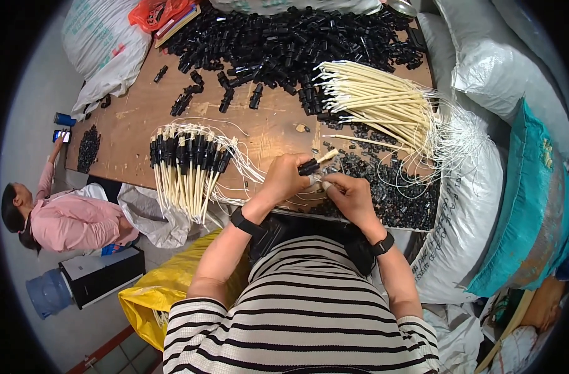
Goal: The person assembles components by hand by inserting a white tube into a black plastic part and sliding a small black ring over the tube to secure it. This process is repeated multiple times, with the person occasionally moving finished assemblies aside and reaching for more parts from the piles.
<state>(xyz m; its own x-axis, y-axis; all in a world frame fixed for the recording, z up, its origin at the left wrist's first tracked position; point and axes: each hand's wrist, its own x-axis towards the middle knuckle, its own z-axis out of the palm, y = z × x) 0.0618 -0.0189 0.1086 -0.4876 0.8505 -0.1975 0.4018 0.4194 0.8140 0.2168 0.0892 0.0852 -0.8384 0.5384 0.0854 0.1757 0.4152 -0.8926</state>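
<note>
While the left hand (287,177) grips the black plastic connector (309,167) over the desk (129,134) and the right hand (352,194) pinches just beside it, contents unclear, the piece looks light, stiff and smooth, best held by its body, not the cream tube (328,156).

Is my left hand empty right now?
No, your left hand holds a black connector, with a cream-coloured piece projecting from its end.

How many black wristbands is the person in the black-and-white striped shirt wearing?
2: one black band sits just behind the left hand; the other band sits just behind the right hand.
</note>
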